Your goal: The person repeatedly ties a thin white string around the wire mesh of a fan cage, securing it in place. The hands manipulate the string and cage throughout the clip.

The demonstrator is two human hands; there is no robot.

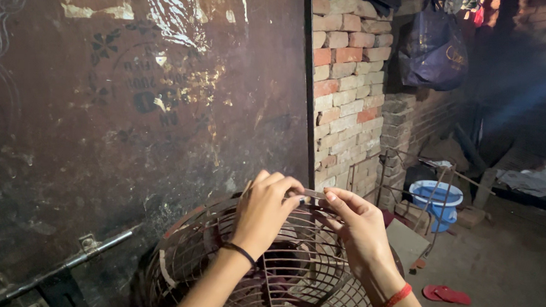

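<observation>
A round, rusty wire fan guard (293, 275) stands in front of me, filling the lower middle of the view. Both hands are at its top edge. My left hand (264, 210), with a black band on the wrist, pinches one end of a small thin strip (313, 193). My right hand (355, 226), with a red thread on the wrist, holds the other end of the strip between thumb and fingers. What lies behind the guard is dark and hard to make out.
A large rusty metal door (135, 118) with a sliding bolt (69, 262) fills the left. A brick pillar (346, 89) stands behind. A dark bag (432, 50) hangs at upper right. A blue bucket (436, 201), a metal frame (416, 201) and red sandals (445, 294) are on the ground at right.
</observation>
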